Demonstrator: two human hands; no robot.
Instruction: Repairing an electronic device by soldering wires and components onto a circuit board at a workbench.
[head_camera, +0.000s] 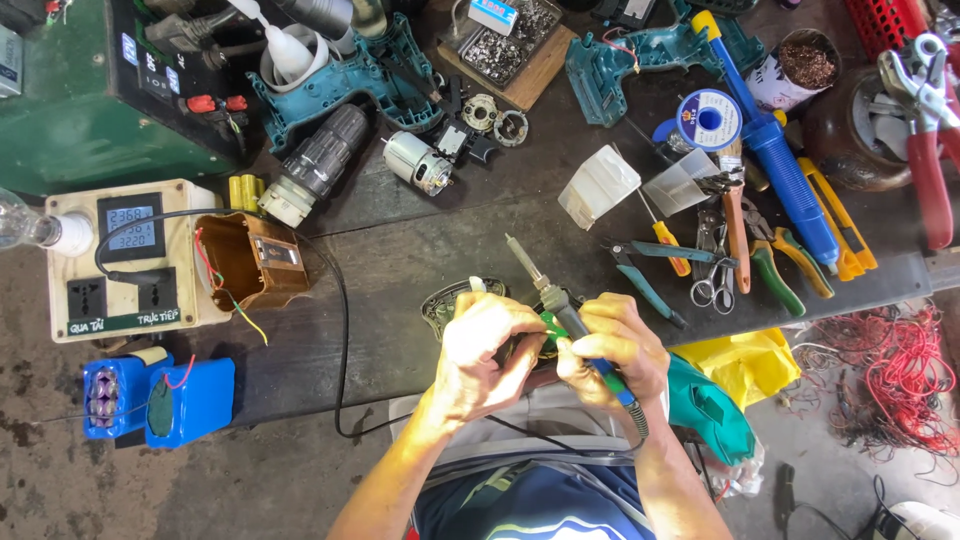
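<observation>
My right hand (618, 345) grips a soldering iron (548, 295) by its blue-green handle, with the metal tip pointing up and left over the dark bench. My left hand (487, 345) is closed around a small dark part with a white piece showing at the top; the part is mostly hidden by my fingers. The two hands touch each other at the bench's near edge, just above a black oval housing piece (443, 303).
A white meter box with sockets (125, 262) and a blue battery pack (160, 398) lie at left. Teal drill shells (345, 85), a motor (418, 162), a solder spool (708, 118), pliers and scissors (720, 260) crowd the bench. Red wire tangle (895, 375) at right.
</observation>
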